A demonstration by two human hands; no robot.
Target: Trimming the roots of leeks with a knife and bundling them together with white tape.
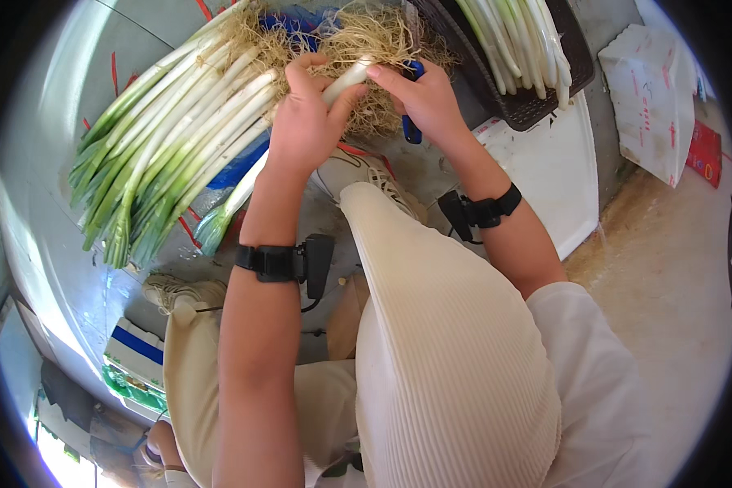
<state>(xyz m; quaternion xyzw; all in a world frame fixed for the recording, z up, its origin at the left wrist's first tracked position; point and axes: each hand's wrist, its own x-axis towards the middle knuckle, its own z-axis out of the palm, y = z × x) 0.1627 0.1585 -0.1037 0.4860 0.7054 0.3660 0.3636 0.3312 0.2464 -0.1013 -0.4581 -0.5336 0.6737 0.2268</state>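
Observation:
My left hand [311,113] grips the white stalk of a large green onion [349,79] near its root end. My right hand [424,97] holds a blue-handled knife [412,128], its blade pointing up beside the roots, while the thumb touches the stalk's root end. A heap of cut or trimmed-looking fibrous roots [372,113] lies beneath and around both hands. Left of my left hand lies a large pile of green onions [177,134], roots upward and green leaves toward the lower left. One more green onion [235,198] rests partly under my left wrist.
At the upper right a dark plastic crate [518,116] holds several clean white stalks [518,43]. A white foam board [561,171] lies below it, and a white foam box [649,100] stands farther right. Red straps [189,229] lie on the floor. Another person's arm [165,442] shows at the lower left.

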